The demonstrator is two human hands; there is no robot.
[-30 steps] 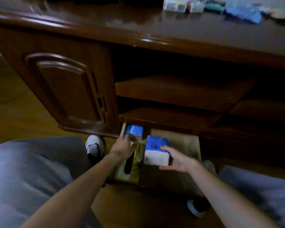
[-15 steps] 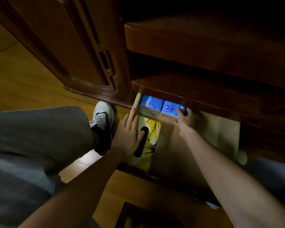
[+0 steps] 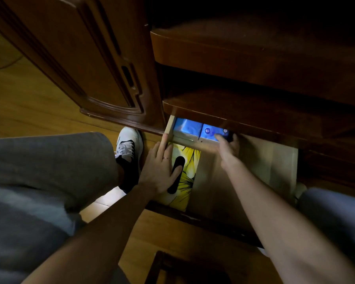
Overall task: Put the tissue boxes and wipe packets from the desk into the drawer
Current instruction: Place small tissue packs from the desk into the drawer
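Since the moment a second before, the blue pack I had carried in my right hand (image 3: 228,148) had gone to the back of the drawer (image 3: 279,160), and my view had dropped so that the desk top was out of sight. Half a second back things lay almost as they did here.

I counted two blue tissue packs (image 3: 199,130) in the drawer, side by side and touching, tucked at the far end under the dark wooden shelf (image 3: 254,115). One yellow tissue box (image 3: 188,177) lay lengthwise along the drawer's left wall, nearer to me. Both of my hands were in view, and one white and black shoe (image 3: 129,148) stood on the floor to the left of the drawer.

My right arm reached forward into the drawer, fingers curled loosely against the right-hand blue pack, touching its front and top; whether they truly gripped it I could not tell. My left hand (image 3: 160,171) lay flat and spread, palm down on the yellow box, with the fingers pointing toward the back and the forefinger along the drawer's left edge.

The blue packs were bright blue on top with pale fronts, and the right one bore a small round mark. The yellow box showed dark leaf shapes and a black oval opening, partly under my left hand.
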